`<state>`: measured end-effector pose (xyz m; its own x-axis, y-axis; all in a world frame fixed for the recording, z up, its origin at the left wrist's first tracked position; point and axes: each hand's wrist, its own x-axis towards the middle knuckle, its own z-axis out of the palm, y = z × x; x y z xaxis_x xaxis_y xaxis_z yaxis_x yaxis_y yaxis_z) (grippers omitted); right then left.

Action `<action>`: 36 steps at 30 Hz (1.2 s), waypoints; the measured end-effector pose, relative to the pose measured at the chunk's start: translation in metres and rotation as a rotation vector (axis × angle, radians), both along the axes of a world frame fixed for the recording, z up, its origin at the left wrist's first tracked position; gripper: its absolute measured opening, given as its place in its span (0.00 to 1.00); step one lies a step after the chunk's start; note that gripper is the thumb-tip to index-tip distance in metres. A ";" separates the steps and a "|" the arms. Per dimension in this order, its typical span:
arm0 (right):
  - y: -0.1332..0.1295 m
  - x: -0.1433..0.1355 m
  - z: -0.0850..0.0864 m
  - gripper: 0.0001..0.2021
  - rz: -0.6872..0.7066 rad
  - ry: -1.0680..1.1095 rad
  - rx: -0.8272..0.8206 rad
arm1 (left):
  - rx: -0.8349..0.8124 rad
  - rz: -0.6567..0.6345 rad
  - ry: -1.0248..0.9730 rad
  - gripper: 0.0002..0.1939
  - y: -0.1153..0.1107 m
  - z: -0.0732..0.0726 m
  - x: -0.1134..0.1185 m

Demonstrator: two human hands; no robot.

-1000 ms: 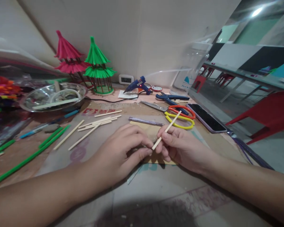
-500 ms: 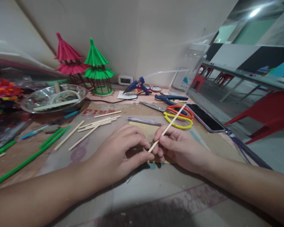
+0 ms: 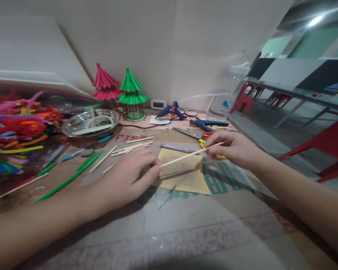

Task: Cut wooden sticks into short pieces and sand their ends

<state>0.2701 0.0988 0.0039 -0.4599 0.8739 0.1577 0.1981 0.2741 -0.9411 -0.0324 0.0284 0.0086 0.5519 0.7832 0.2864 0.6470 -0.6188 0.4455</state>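
A thin pale wooden stick spans the gap between my two hands. My left hand pinches its left end between thumb and fingertips. The other end is gripped by my right hand, raised a little higher, so the stick slopes up to the right. Below it lies a piece of tan paper, with a clear triangular ruler partly over its lower edge. A purple pen rests along the paper's far edge. Several more wooden sticks lie beyond my left hand.
Scissors, blue pliers and a blue glue gun lie at the back. Pink and green pagoda models stand beside a metal bowl. Colourful pipe cleaners are heaped at left. A clear jug stands back right.
My right hand has moved away to the right along the stick to its far end, and the stick now lies flatter. More of the tan paper and ruler shows. The view has shifted left.
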 end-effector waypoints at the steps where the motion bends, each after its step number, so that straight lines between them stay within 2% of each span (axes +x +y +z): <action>1: -0.002 0.000 0.000 0.08 0.022 -0.124 0.089 | -0.014 0.006 0.014 0.17 -0.002 -0.002 -0.003; 3: -0.009 -0.004 0.000 0.06 0.092 -0.336 0.311 | -0.037 0.020 0.055 0.17 -0.003 -0.006 -0.007; 6: -0.021 -0.012 0.001 0.09 0.182 -0.560 0.604 | -0.047 0.030 0.114 0.17 -0.002 -0.013 -0.011; 10: -0.037 -0.025 -0.001 0.11 0.173 -0.692 0.818 | 0.007 -0.001 0.160 0.16 -0.003 -0.014 -0.011; 14: -0.042 -0.035 -0.021 0.10 0.116 -0.599 0.800 | 0.277 0.014 0.244 0.13 -0.018 -0.012 -0.004; 16: -0.040 -0.036 -0.032 0.10 0.080 -0.555 0.748 | 0.335 -0.092 0.308 0.13 -0.030 -0.014 0.002; 19: -0.035 -0.034 -0.043 0.09 0.063 -0.497 0.726 | 0.329 -0.230 0.358 0.15 -0.047 -0.021 0.009; 22: -0.033 -0.030 -0.044 0.09 0.056 -0.475 0.762 | 0.335 -0.261 0.381 0.16 -0.058 -0.023 0.011; 27: -0.039 -0.027 -0.038 0.10 0.046 -0.466 0.838 | 0.262 -0.249 0.365 0.23 -0.066 -0.017 0.010; 32: -0.042 -0.027 -0.041 0.11 0.110 -0.474 0.803 | 0.191 -0.222 0.317 0.16 -0.065 -0.019 0.016; 36: -0.043 -0.026 -0.041 0.12 0.146 -0.474 0.793 | 0.295 -0.223 0.394 0.14 -0.065 -0.022 0.021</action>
<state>0.2441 0.0558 -0.0373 -0.7256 0.5197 0.4511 0.4265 0.8540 -0.2978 -0.0111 -0.0366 -0.0133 0.8056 0.5525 0.2140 0.5687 -0.8224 -0.0178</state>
